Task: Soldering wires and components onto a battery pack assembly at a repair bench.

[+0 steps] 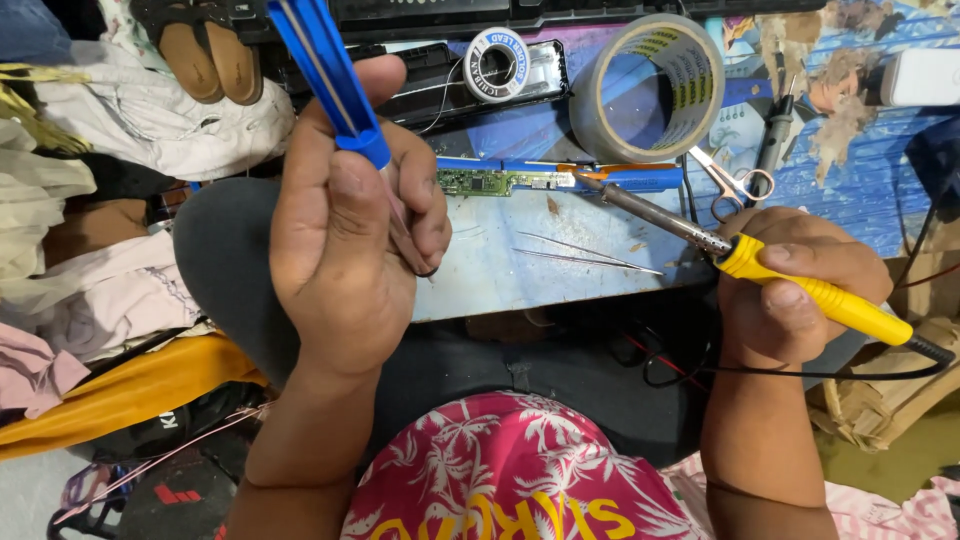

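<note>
**Blue tool raised on the left, soldering iron gripped on the right**

I see my left hand (345,215) lifted above the lap, fingers curled shut around a blue-handled tool (325,70). The blue handle sticks up past the thumb toward the top edge of the view, and a thin metal shaft runs down through the fist; I cannot tell what kind of tip it has.

My right hand (790,290) is closed around the yellow grip of a soldering iron (760,265). Its metal barrel points up and to the left, with the tip reaching over the near part of the worktop (490,270), close to a narrow green circuit board (495,181). The black cord leaves the back of the grip and loops down toward the lap.

On the pale panel of the worktop, between the two hands, lies a pair of slim tweezers (585,255), apart from both. Just beyond the board stands a large roll of clear tape (650,90), with a small spool of solder wire (497,63) to its left. Small scissors (735,182) lie beside the iron's barrel. Crumpled cloth (150,115) is piled at the left.
</note>
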